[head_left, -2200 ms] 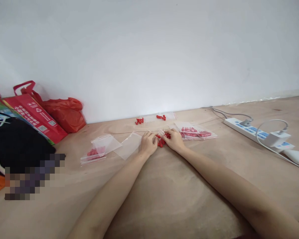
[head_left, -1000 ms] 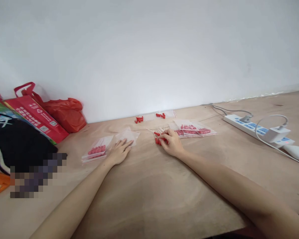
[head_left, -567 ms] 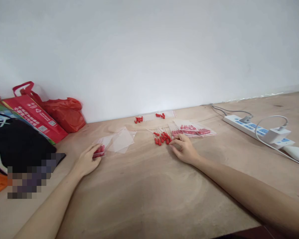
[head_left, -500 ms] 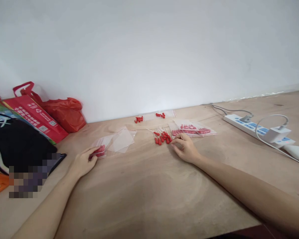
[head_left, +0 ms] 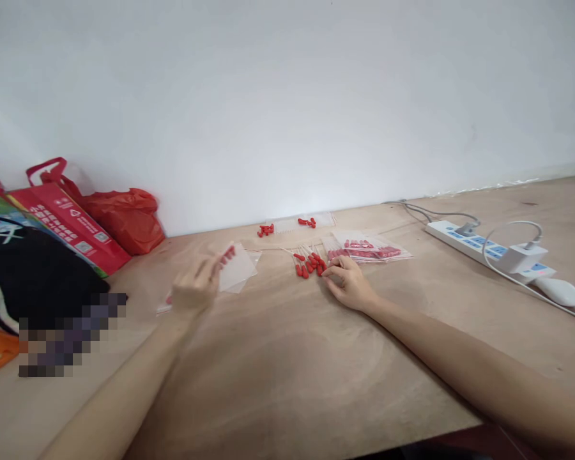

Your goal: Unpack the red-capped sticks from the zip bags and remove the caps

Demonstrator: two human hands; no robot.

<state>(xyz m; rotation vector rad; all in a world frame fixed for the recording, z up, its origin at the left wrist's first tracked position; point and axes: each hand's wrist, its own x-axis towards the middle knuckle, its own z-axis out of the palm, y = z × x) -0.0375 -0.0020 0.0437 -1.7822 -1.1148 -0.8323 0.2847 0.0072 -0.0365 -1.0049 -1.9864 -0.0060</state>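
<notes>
My left hand [head_left: 197, 285], blurred by motion, is raised over the left side of the table. A small clear bag with red pieces [head_left: 227, 255] shows at its fingertips, apparently gripped. Below that hand, partly hidden, lies another clear bag with red in it [head_left: 167, 300]. Flat clear bags [head_left: 239, 268] lie just right of it. In the middle is a small pile of red-headed white sticks [head_left: 311, 263]. My right hand [head_left: 347, 282] rests at the pile's right edge, fingers curled in a pinch at one red head. Filled clear bags [head_left: 371, 248] lie overlapped just behind it.
Near the wall are more red-headed pieces [head_left: 266, 230] and a clear bag [head_left: 287, 223] with red pieces beside it. A power strip [head_left: 474, 243] with plugs and cables lies at right. Red bags [head_left: 124, 220] and a black cloth item [head_left: 33, 275] crowd the left.
My left hand has lifted and moved right, with red pieces now at its fingertips. A bag with red in it shows where it rested. My right hand stays by the pile.
</notes>
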